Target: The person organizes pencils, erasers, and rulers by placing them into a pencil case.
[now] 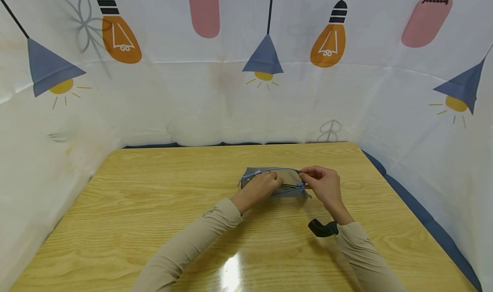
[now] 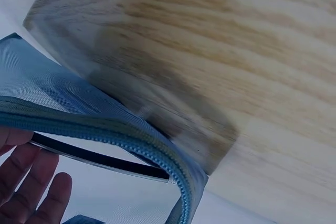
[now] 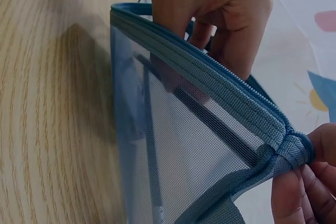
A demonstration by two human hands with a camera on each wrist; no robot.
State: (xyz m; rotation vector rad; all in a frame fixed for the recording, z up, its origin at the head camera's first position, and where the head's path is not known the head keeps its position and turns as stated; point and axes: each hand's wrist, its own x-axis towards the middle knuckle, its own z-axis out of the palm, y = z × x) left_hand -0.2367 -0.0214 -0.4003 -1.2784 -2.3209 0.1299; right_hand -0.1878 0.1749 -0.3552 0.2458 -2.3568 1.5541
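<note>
A blue mesh zipper pouch (image 1: 296,193) lies on the wooden table with its mouth unzipped. My left hand (image 1: 262,186) reaches into that mouth, and its thumb and fingers pinch the end of a slim black stick-like thing (image 2: 105,159) inside. Its exact kind is unclear. Through the mesh in the right wrist view, a dark bar (image 3: 215,121) slants below the left hand, and another thin dark strip (image 3: 150,145) runs downward. My right hand (image 1: 322,185) pinches the pouch's right end at the zipper's end. Part of the left hand is hidden by the pouch.
The wooden table (image 1: 154,198) extends around the pouch on all sides. Behind it hangs a white cloth (image 1: 185,99) printed with lamps and bulbs. A black band with a curved piece (image 1: 322,228) sits on the right wrist.
</note>
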